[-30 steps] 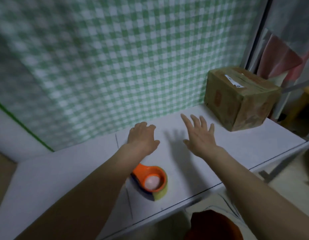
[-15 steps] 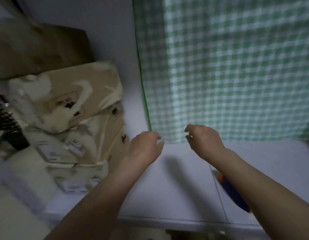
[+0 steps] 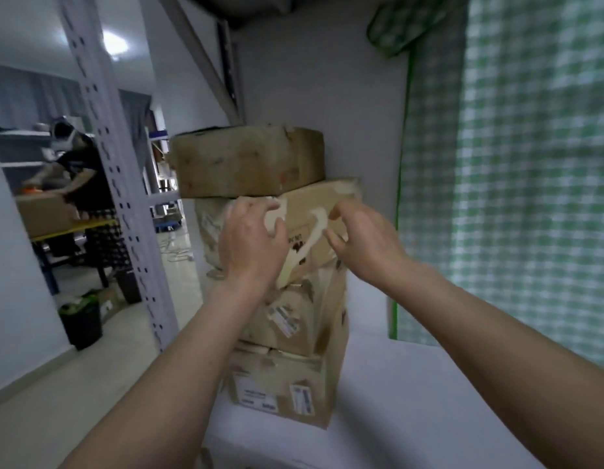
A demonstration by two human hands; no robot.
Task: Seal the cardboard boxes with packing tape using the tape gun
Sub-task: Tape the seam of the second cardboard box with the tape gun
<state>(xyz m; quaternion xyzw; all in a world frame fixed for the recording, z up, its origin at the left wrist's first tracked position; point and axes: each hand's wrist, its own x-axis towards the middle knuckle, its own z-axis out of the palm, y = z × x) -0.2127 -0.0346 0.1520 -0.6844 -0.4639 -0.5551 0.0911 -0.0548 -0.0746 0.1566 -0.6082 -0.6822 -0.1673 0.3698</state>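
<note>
A stack of worn cardboard boxes stands at the table's left end against the wall. The top box [image 3: 246,160] is flat and wide. Under it sits the second box [image 3: 314,204], marked with torn pale tape. My left hand [image 3: 251,238] curls its fingers and thumb on this box's front left part. On the box's right part, my right hand [image 3: 364,238] has fingers and thumb curled against the cardboard. Two lower boxes [image 3: 287,384] carry white labels. The tape gun is out of view.
The white table [image 3: 412,401] runs to the right beneath a green checked curtain [image 3: 530,170]. A perforated metal shelf post [image 3: 114,147] stands left of the stack. Behind it a person works at another bench, with a black bin [image 3: 80,319] on the floor.
My view has swung left from the tabletop and tape gun to the box stack. Both hands rose from above the table and now curl on the second box.
</note>
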